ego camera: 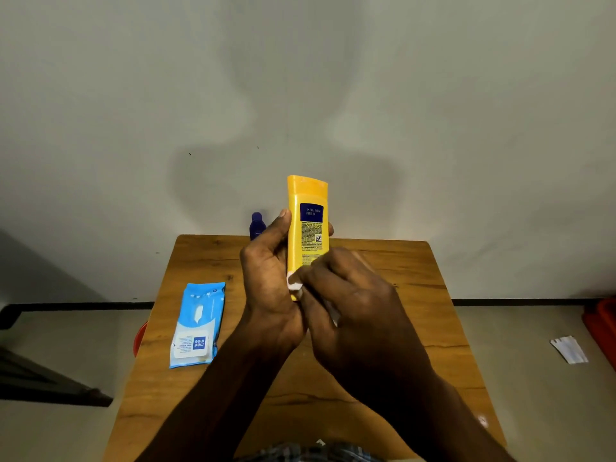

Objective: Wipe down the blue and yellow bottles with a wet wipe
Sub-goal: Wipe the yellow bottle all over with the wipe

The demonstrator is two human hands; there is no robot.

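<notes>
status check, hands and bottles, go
Left hand grips yellow bottle. Right hand presses wet wipe to its base. Blue bottle waiting behind. Nothing in the way.

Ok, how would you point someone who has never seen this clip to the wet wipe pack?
Start at the wooden table against the wall. On its left side, left of the two hands holding the yellow bottle, lies the wet wipe pack. It is the only flat, soft, light-blue pouch there, with a white flap label; the bottles are rigid.
</notes>
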